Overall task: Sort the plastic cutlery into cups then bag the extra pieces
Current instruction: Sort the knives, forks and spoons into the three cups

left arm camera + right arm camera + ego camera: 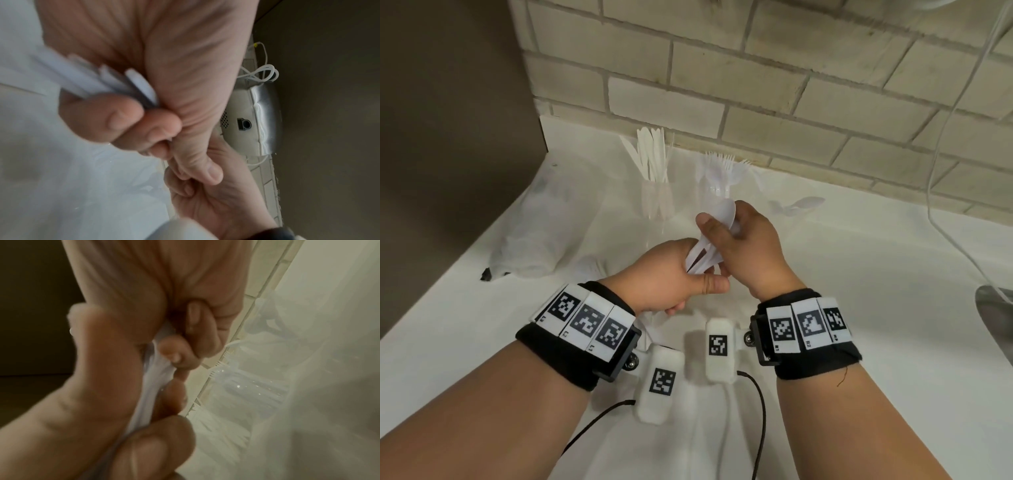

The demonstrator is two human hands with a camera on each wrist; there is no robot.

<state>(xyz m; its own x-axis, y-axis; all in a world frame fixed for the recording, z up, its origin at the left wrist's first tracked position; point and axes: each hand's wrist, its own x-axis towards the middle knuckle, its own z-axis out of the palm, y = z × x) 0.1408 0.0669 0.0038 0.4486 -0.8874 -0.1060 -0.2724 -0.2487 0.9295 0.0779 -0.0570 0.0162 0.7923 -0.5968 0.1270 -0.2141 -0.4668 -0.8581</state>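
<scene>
Over a white counter (pixel 859 274) set against a brick wall (pixel 756 85), your two hands meet on a bundle of white plastic spoons (pixel 709 246). Your left hand (pixel 664 274) is curled around the handle end, thumb pressed across the front; the left wrist view shows the handle tips (pixel 107 84) sticking out past your curled fingers (pixel 107 118). Your right hand (pixel 746 250) clamps the bowl end between thumb and fingers, with one spoon bowl showing above the thumb; the right wrist view, though blurred, shows the white plastic (pixel 152 386) pinched there.

Behind your hands stand two clear cups. The left cup (pixel 657 202) holds knives (pixel 652 154), upright and fanned. The right cup (pixel 714 188), just beyond your right fingers, holds forks (pixel 724 164), tines up. A few loose spoons (pixel 798 205) lie on the counter to the right of the cups. A crumpled clear bag (pixel 530 236) lies at the left, near the dark side panel (pixel 448 137). A white cable (pixel 945 154) hangs down the wall at right.
</scene>
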